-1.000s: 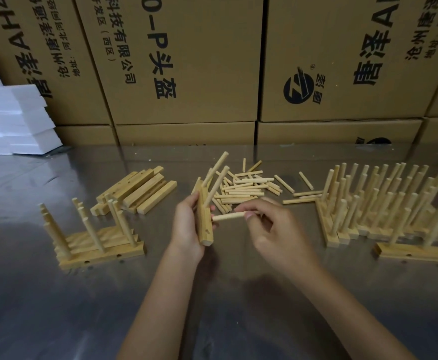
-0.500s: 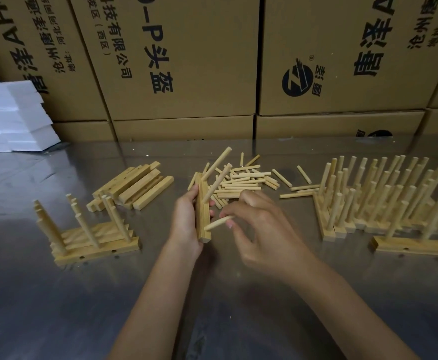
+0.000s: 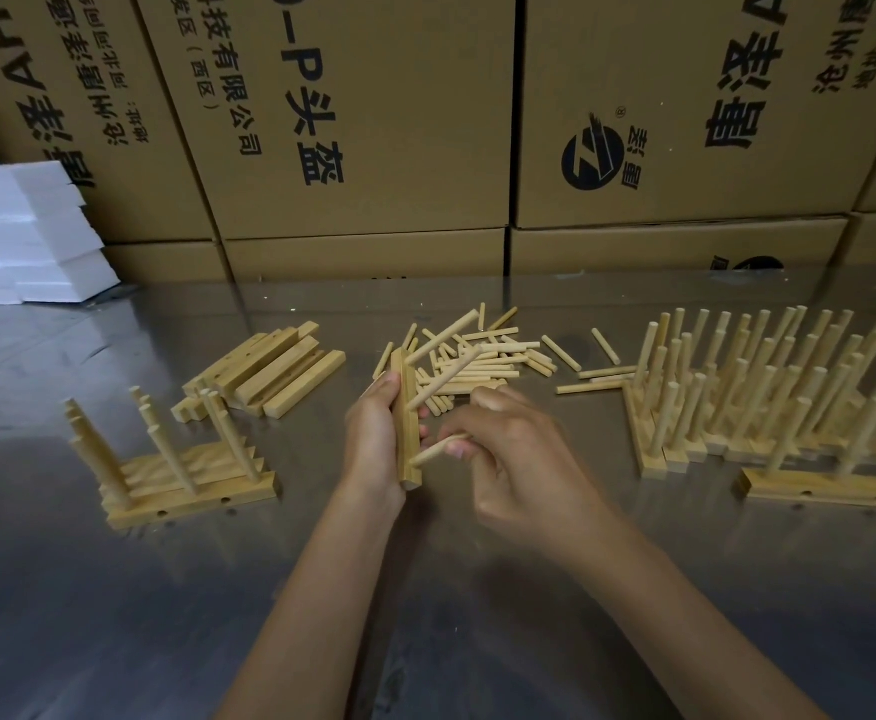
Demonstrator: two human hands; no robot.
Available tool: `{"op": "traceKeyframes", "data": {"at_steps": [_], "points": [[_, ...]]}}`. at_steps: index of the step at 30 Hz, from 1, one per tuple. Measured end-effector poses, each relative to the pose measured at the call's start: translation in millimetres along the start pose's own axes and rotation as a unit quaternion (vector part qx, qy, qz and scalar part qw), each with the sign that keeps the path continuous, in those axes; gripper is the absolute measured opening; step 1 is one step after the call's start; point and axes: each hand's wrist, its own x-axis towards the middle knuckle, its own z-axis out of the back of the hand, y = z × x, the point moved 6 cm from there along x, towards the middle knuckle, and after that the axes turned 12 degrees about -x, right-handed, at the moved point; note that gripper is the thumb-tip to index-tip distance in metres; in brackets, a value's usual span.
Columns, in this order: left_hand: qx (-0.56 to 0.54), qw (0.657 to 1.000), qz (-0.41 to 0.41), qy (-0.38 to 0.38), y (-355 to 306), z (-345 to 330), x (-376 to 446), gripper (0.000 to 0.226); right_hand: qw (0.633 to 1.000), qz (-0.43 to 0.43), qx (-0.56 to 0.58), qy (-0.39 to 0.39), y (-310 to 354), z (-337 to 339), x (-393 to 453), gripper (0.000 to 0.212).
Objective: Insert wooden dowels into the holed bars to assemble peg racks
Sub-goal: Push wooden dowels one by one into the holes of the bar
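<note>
Head view: the dowel now meets the bar, pinched by the right hand; left hand grips the bar upright.

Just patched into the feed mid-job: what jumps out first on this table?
Dead centre, the left hand grips a holed bar on end while the right hand pinches a dowel at its lower hole. On the right stands a thicket of finished peg racks; behind the hands lies a pile of loose dowels.
</note>
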Motion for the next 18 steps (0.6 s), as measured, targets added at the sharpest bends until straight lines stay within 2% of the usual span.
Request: {"op": "traceKeyframes", "data": {"at_steps": [7,9,13,16,18], "points": [[-0.014,1.0,-0.015,0.018,1.8,-6.9,-2.1,0.036,1.0,-0.021,0.022,-0.006,-0.2,4.7,1.0,0.019],[-0.018,1.0,-0.019,0.006,2.0,-8.2,-2.5,0.038,0.993,-0.057,0.104,-0.016,-4.0,6.7,1.2,0.027],[-0.033,0.999,-0.023,-0.026,0.7,-7.4,-3.2,0.035,0.948,-0.18,0.261,-0.017,-22.5,-0.2,0.1,0.048],[-0.058,0.997,-0.016,-0.038,1.4,-6.1,-3.2,0.03,0.93,-0.228,0.281,0.062,-26.5,-22.1,-5.1,0.044],[-0.091,0.995,0.001,-0.037,3.5,-6.3,-3.6,0.027,0.933,-0.233,0.244,0.128,-22.7,-39.5,-10.6,0.047]]}}
